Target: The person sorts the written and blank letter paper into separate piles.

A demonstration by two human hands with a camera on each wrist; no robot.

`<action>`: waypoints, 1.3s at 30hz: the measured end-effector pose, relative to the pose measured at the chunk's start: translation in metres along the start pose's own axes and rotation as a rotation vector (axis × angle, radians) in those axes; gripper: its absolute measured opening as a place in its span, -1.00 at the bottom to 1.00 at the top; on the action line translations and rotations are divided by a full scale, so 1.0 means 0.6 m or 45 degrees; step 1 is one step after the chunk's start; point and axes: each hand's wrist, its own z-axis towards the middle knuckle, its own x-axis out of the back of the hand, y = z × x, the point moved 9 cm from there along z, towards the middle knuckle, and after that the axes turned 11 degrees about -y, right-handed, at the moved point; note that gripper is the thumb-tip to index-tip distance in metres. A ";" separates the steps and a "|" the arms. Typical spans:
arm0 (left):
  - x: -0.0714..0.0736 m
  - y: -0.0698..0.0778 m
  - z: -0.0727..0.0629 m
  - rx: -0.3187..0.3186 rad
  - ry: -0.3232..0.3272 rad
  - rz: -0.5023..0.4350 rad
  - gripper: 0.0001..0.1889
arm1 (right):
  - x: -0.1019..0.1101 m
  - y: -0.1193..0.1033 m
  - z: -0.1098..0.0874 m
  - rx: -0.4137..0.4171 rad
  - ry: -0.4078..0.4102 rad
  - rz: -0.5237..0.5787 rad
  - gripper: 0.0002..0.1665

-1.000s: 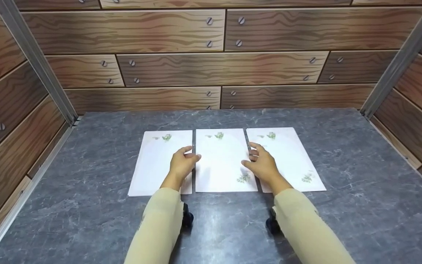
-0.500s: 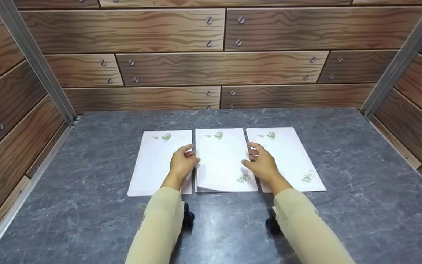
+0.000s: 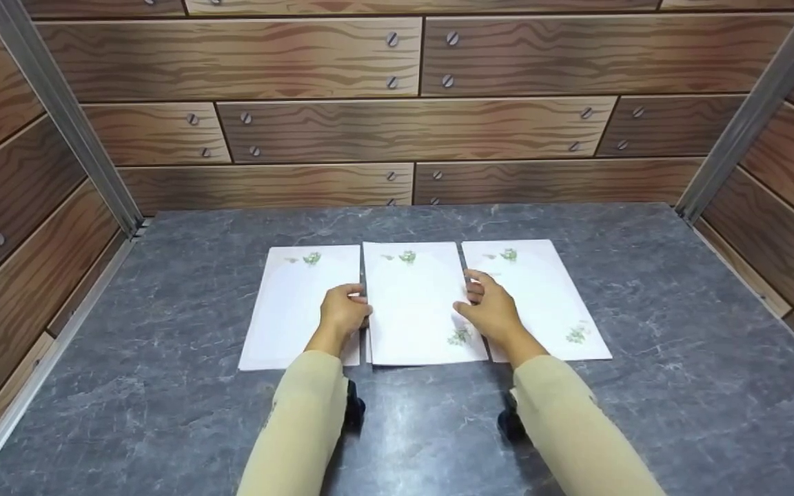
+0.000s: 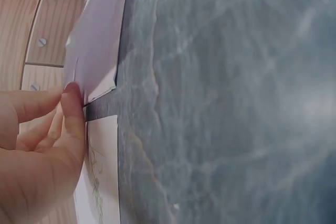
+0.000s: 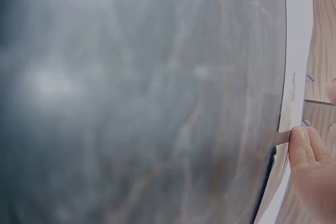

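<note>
Three sets of white paper with green plant prints lie side by side. At the middle set's left edge my left hand (image 3: 345, 311) pinches the top sheet (image 3: 414, 310), thumb above. That edge is raised and the sheet sits slightly askew over the paper below. The left wrist view shows the held paper (image 4: 100, 45) bending up at my thumb and fingertip. My right hand (image 3: 497, 311) is at the sheet's right edge, thumb over the paper and curled fingertips along the edge; I cannot tell whether it grips. In the right wrist view a digit (image 5: 298, 145) meets the paper's edge.
The left paper set (image 3: 293, 310) and the right paper set (image 3: 542, 303) flank the middle one, with narrow gaps between. All lie on a dark grey marbled table (image 3: 163, 399). Wood-patterned walls (image 3: 342, 127) and metal corner posts stand behind and at the sides.
My left hand has moved slightly toward me and raised the sheet's left edge. The middle top sheet has turned a little, its near-left corner shifting. The right hand stays nearly still.
</note>
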 end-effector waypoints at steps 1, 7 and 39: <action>0.000 -0.001 0.000 0.002 -0.004 0.001 -0.51 | 0.000 0.000 0.000 0.003 0.004 -0.006 -0.27; 0.003 -0.003 0.001 -0.018 -0.021 -0.089 -0.51 | 0.003 0.000 0.000 -0.013 0.014 -0.017 -0.29; 0.032 0.032 0.000 -0.066 -0.006 -0.097 -0.49 | 0.016 -0.020 0.005 -0.005 0.128 -0.022 -0.48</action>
